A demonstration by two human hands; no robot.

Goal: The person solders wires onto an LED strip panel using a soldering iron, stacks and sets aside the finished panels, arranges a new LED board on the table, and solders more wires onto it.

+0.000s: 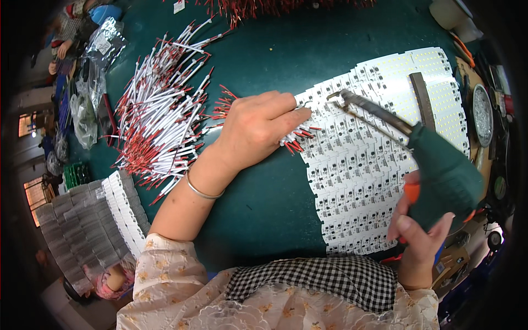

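My left hand [258,122] is closed on a bunch of short red-and-white wires [296,142], whose red ends stick out below and behind the fingers. Its fingertips are at the left edge of a sheet of white circuit boards [357,165] lined with small dark parts. In my right hand [419,236] is a green soldering gun [446,176] with an orange trigger. Its tip points left, over the upper part of the boards and a little right of my left fingertips. Whether the tip touches a board I cannot tell.
A big heap of red-and-white wires [165,104] lies on the green table [258,220] to the left. A dark metal bar [422,99] rests on the boards. Stacked grey strips [82,220] stand at lower left, a round dish [483,115] at far right. Another person [69,38] sits at upper left.
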